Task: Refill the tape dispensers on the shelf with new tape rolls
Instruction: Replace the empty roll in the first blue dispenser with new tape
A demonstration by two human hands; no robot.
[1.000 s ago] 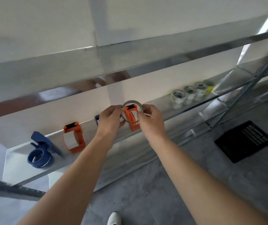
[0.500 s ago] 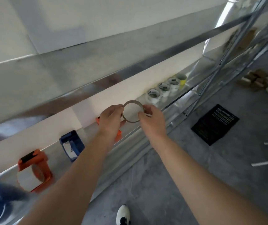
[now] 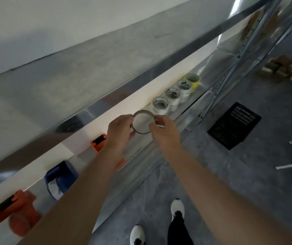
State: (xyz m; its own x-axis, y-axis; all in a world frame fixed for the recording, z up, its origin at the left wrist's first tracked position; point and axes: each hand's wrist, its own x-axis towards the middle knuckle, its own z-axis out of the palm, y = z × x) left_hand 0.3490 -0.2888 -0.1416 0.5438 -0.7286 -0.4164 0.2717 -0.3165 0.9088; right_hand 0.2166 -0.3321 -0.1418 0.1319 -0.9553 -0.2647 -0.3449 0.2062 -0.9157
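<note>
Both hands are working over the metal shelf [image 3: 192, 99]. The left hand [image 3: 119, 129] is pinching one side of a thin brown cardboard ring [image 3: 141, 111], and the right hand [image 3: 164, 129] is pinching the opposite side. The ring is hanging between them, clear of the shelf, with its open middle facing us. We are reading it as a spent core, since we are seeing no tape on it. A two-sided grip suits something this thin, which could buckle under one hard squeeze.

Four new tape rolls [image 3: 184, 91] are standing in a row just beyond the right hand, holes up and easy to lift out. The nearest is sitting almost behind the ring, and the last one is yellow.

An orange dispenser [image 3: 98, 143] is sitting just behind the left wrist, partly hidden. A blue dispenser [image 3: 60, 177] is lying alongside the left forearm, showing something white inside. A second orange dispenser [image 3: 16, 214] is sitting back toward the elbow, blurred.

A black crate [image 3: 233, 124] is lying on the floor out past the right hand. We are judging that the ring needs setting aside before either hand can take a fresh roll.
</note>
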